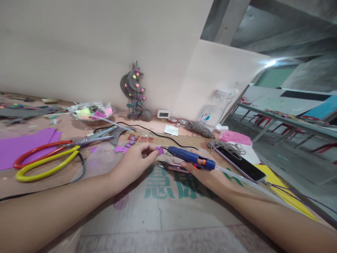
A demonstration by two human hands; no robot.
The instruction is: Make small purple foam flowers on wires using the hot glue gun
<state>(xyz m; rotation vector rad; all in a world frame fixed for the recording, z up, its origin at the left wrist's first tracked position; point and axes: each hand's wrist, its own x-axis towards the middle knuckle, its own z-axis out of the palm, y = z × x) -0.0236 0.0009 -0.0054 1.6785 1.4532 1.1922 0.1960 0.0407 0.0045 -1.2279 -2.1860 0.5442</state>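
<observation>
Between the thumb and fingertips of my left hand (137, 160) is a small purple felt piece (159, 150). My right hand (202, 170) is wrapped round a blue glue gun (191, 157), whose nozzle points left and sits at the purple piece. A clear glue stick (244, 181) sticks out of the gun's rear. Below the gun, beside my right fingers, lies a dark and pink tool (171, 166), partly hidden. More small purple pieces (122, 149) lie past my left hand on the cardboard (158, 211).
Red and yellow scissors (47, 165) and purple sheets (26, 144) lie left. Behind are a bowl (92, 117), a moon decoration (134, 91) and a timer (163, 114). To the right are grey yarn (197, 129), a phone (239, 163), a bottle (213, 109) and yellow sheets (286, 193).
</observation>
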